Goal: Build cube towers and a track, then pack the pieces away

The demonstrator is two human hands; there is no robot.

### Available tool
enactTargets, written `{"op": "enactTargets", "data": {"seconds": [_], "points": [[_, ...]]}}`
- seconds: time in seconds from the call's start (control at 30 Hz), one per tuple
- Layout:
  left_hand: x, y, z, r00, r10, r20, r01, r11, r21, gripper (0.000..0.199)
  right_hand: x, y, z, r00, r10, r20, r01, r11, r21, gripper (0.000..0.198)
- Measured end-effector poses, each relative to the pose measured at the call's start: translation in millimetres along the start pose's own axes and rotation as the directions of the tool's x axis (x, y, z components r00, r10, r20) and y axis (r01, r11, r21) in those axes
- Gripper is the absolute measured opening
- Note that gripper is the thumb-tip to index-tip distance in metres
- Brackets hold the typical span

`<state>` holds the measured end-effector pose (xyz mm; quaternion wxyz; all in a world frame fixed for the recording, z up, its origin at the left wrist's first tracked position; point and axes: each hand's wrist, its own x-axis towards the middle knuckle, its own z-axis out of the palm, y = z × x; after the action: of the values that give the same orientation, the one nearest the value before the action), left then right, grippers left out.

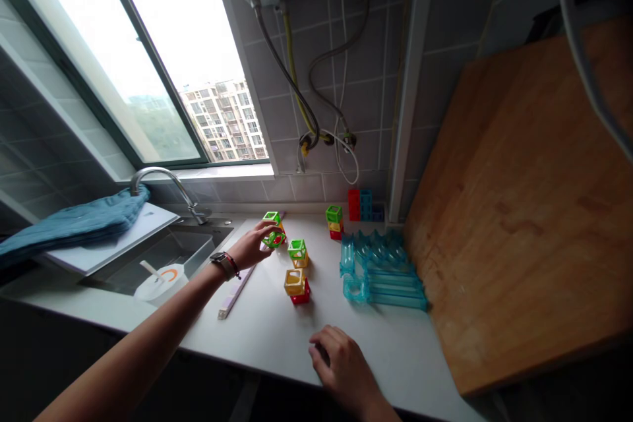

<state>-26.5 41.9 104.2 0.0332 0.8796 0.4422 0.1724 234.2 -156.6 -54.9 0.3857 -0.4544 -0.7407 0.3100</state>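
My left hand (252, 247) reaches over the counter, its fingers closed round a green open-frame toy block (273, 240). Right behind it stand another green block (271, 216) and some orange and red, partly hidden by my fingers. To the right, a green block (297, 249) sits on a yellow one (299, 262). Nearer to me, a yellow block (295, 281) rests on a red block (301, 295), slightly offset. My right hand (341, 362) lies at the counter's front edge, loosely curled with a gap between thumb and fingers; nothing shows in it.
A green-yellow-red stack (335, 221) stands near the wall, with red (354, 204) and blue blocks (365, 204) behind. Clear teal plastic pieces (383, 270) lie right, beside a leaning wooden board (524, 211). A pale strip (237, 291) lies left, near the sink (225, 237).
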Motion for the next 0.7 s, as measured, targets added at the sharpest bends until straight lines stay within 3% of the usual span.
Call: {"op": "enactTargets", "data": {"seconds": [0.37,0.7], "points": [[-37,66,-9,0.979,0.131,0.159,-0.112,0.986,-0.127,0.052,1,-3,-4,0.999,0.025,0.035,-0.025,1.000,0.011,0.014],[-32,66,7,0.937,0.161,0.309,-0.130,0.984,-0.119,0.071,1,-2,-4,0.999,0.033,0.031,-0.033,0.999,0.013,0.015]]}}
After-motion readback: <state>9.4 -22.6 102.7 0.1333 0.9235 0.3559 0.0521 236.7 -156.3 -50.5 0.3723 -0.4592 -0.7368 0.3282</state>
